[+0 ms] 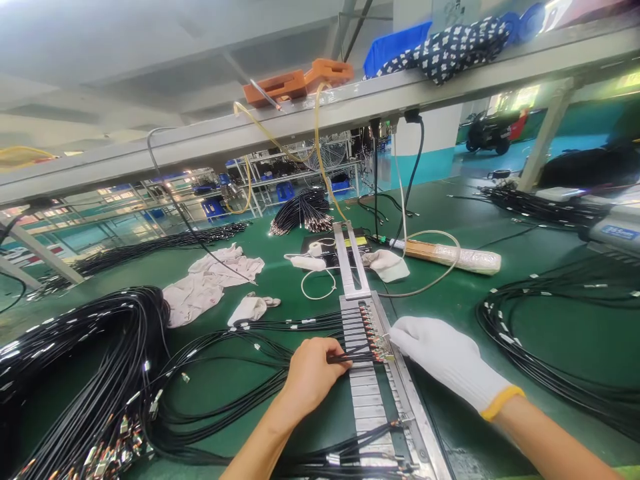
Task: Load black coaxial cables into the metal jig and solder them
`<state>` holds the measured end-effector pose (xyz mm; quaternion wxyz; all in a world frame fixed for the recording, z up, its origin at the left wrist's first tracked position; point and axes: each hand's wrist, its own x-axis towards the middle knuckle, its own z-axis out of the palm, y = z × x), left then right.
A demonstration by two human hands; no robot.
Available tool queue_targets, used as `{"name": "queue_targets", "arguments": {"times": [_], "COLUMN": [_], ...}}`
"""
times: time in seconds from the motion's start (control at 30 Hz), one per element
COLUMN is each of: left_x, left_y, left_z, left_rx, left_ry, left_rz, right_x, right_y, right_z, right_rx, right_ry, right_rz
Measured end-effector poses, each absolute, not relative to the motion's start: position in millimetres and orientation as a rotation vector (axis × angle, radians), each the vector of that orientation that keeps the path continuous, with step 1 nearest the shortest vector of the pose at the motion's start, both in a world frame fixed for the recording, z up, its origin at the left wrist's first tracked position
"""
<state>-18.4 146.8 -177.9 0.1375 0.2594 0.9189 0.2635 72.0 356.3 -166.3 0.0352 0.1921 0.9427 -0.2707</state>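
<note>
My bare left hand (pixel 311 375) is closed, pinching a thin black cable (pixel 260 363) against the slotted metal fixture (pixel 367 400) on the green table. Its tip lies among several cable ends with copper-coloured connectors (pixel 369 330) seated in the fixture's slots. My right hand (pixel 445 360), in a white glove with a yellow cuff, rests at the fixture's right edge, fingertips pressed together at a small metal connector (pixel 384 347). More cables cross the fixture near its lower end (pixel 360 453).
A big bundle of black cables (pixel 80 373) lies at left, another coil (pixel 560 347) at right. Crumpled cloths (pixel 205 283), white gloves (pixel 253 308), a wrapped wooden stick (pixel 450 257) and a cable bunch (pixel 303 212) sit farther back. A shelf (pixel 350 107) runs overhead.
</note>
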Motion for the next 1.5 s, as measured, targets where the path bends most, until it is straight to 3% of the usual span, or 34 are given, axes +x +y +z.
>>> {"name": "queue_targets", "arguments": {"times": [0.8,1.5], "left_x": [-16.8,-12.2], "left_y": [153.2,156.2], "left_z": [-180.9,-181.3], "left_rx": [0.682,0.610], "left_ry": [2.617,2.647], "left_rz": [0.919,0.877], "right_x": [74.7,85.9], "right_y": [348.8,343.9], "right_z": [-166.2,-166.3], "right_rx": [0.622,0.071], "right_ry": [2.845,3.028], "right_rz": [-0.801,-0.078]}}
